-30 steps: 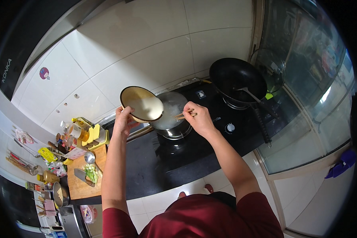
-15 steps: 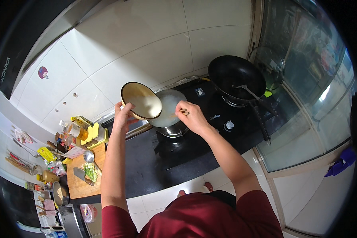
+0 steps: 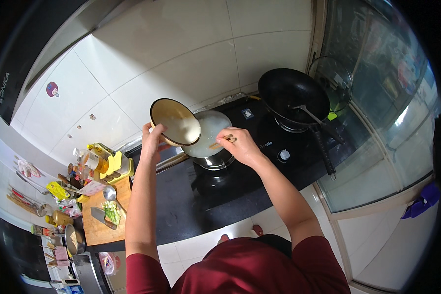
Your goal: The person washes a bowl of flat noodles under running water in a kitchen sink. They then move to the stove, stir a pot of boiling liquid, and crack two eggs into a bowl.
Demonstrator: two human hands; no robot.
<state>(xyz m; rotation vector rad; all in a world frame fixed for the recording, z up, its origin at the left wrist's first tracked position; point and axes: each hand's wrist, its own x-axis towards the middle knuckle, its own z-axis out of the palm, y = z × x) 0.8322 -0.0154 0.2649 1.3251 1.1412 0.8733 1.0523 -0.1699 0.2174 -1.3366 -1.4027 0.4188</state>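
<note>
My left hand (image 3: 153, 139) is closed on the rim of a yellowish, dark-rimmed bowl (image 3: 170, 113). The bowl is tipped toward a steel pot (image 3: 211, 161), its lower edge over the pot's left side. Pale, cloudy liquid lies in the bowl's low side. Whitish liquid (image 3: 213, 122) also fills the pot, which stands on the left burner. Pinched in my right hand (image 3: 242, 147) is a pair of wooden chopsticks (image 3: 214, 146), pointing left over the pot's near side. Whether their tips touch the liquid is hard to tell.
A black wok (image 3: 293, 95) with a spatula (image 3: 306, 111) in it sits on the right burner, handle toward me. Behind it leans a glass lid (image 3: 339, 81). At left, a cutting board (image 3: 95, 231) bears a knife (image 3: 103, 217), chopped greens (image 3: 112, 211) and a ladle (image 3: 110, 194), near bottles (image 3: 95, 160).
The chopsticks have swung, and their length now shows more plainly to the left of my right hand. The bowl has shifted very slightly right, still tipped.
</note>
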